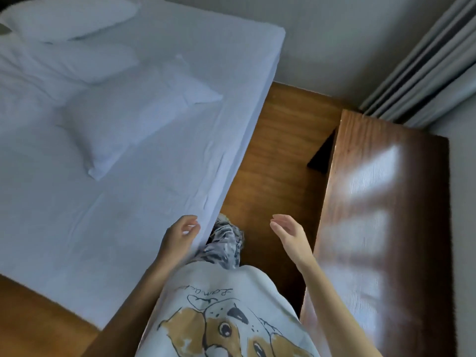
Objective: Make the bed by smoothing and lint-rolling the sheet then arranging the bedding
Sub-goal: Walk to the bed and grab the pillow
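A white fitted sheet (144,197) covers the mattress, with light creases near the right edge. One white pillow (134,117) lies loose on the middle of the bed, and two more pillows (69,19) are stacked at the head, top left. My left hand (180,235) is at the mattress's right edge, fingers loosely curled against the sheet's side. My right hand (288,233) hovers over the floor, fingers relaxed, holding nothing. No lint roller is in view.
A narrow strip of wooden floor (278,150) runs between the bed and a glossy dark wooden cabinet (381,215) on the right. Grey curtains (432,65) hang at the top right. The wooden bed base (38,318) shows at the bottom left.
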`<action>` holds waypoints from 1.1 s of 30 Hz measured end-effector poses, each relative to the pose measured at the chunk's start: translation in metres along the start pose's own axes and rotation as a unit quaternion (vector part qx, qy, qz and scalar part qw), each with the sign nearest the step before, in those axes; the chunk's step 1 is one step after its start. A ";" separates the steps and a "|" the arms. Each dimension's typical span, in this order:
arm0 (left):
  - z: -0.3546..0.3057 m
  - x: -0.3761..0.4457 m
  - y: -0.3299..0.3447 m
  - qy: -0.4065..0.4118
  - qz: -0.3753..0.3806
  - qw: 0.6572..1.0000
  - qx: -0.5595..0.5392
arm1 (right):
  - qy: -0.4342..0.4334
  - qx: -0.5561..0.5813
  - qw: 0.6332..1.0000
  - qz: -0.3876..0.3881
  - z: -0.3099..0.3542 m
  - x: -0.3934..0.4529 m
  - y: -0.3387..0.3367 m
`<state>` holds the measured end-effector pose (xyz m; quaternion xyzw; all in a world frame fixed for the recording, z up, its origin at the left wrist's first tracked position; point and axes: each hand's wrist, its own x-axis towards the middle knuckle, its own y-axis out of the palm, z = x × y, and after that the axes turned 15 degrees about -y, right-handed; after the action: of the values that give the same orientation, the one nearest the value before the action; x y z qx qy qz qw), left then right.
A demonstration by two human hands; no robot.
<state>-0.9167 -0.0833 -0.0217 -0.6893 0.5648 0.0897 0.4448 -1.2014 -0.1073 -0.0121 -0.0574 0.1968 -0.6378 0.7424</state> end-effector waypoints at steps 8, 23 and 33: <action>-0.091 0.131 -0.048 -0.024 -0.015 0.998 -0.047 | -0.027 -0.030 0.998 0.049 0.074 0.188 0.012; -0.200 0.271 -0.115 -0.155 -0.179 0.948 -0.214 | -0.059 -0.111 0.941 0.314 0.145 0.491 0.069; -0.269 0.367 -0.114 -0.284 -0.273 0.882 -0.259 | -0.140 -0.186 0.828 0.510 0.197 0.700 0.140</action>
<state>-0.7939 -0.5360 -0.0346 -0.8518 0.1602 0.2994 0.3989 -0.9238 -0.7932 -0.0322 -0.1745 0.2063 -0.1047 0.9571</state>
